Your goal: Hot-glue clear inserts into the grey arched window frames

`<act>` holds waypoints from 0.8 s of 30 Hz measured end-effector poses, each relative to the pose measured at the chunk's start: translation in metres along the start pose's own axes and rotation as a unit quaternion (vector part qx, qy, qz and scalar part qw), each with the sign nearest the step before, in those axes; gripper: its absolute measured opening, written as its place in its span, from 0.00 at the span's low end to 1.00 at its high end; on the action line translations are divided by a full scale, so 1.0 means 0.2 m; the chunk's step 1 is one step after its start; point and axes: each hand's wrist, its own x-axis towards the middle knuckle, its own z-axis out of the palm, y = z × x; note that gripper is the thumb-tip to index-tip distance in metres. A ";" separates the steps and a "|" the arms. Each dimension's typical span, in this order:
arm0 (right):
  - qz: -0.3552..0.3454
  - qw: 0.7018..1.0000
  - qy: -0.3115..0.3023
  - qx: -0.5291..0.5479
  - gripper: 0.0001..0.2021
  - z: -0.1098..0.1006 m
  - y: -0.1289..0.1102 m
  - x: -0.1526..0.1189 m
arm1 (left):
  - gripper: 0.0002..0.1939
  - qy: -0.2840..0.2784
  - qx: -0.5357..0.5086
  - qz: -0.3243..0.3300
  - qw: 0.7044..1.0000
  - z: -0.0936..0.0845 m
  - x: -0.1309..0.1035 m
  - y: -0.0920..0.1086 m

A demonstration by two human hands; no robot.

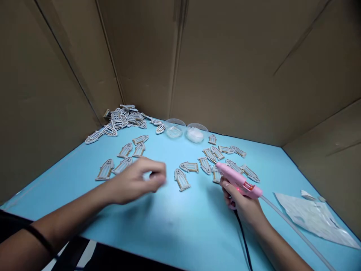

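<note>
My right hand (244, 205) is wrapped round the handle of a pink hot glue gun (235, 178). Its metal nozzle points up and left over several small arched window-shaped pieces. A clear glue stick (296, 231) sticks out of the back, and a black cord (244, 239) hangs below. Over the table's left-centre, my left hand (138, 178) has its fingers curled and thumb and forefinger brought together, slightly blurred; anything between the fingertips is hidden. An upright arched piece (182, 180) and a sideways arched piece (189, 167) lie between my hands.
A heap of arched pieces (126, 117) fills the back left corner of the blue table (169, 233). Two clear plastic cups (175, 128) stand at the back; the right one holds white material (195, 134). A plastic bag (316, 218) lies right. Cardboard walls (225, 67) surround the table.
</note>
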 end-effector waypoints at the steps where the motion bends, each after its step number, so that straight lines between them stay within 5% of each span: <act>1: -0.002 1.000 -0.006 -0.003 0.26 0.00 -0.01 0.00 | 0.23 -0.030 0.044 -0.017 0.998 0.05 0.04 0.01; 3: -0.003 1.000 -0.003 -0.011 0.26 0.01 -0.02 0.00 | 0.33 -0.068 0.150 -0.070 0.984 0.18 0.12 0.02; 5: -0.002 1.000 0.006 -0.013 0.27 0.02 -0.02 0.00 | 0.45 -0.046 0.176 -0.086 0.980 0.31 0.20 0.02; 8: -0.001 1.000 0.023 -0.004 0.27 0.04 -0.02 0.00 | 0.45 -0.008 0.155 -0.086 0.984 0.40 0.29 -0.01; 14: 0.006 1.000 0.023 -0.005 0.27 0.04 -0.03 0.00 | 0.41 0.019 0.078 -0.071 0.994 0.33 0.44 -0.14; 21: -0.005 0.999 0.036 0.005 0.26 0.01 0.04 0.00 | 0.59 -0.006 0.019 0.010 1.000 0.42 0.55 -0.08; 23: -0.012 1.000 0.024 0.010 0.25 0.01 0.05 0.00 | 0.59 -0.020 0.068 0.031 0.997 0.36 0.54 -0.09; 24: -0.016 0.999 0.024 0.014 0.25 0.01 0.05 0.00 | 0.51 -0.008 0.127 0.011 0.992 0.29 0.51 -0.11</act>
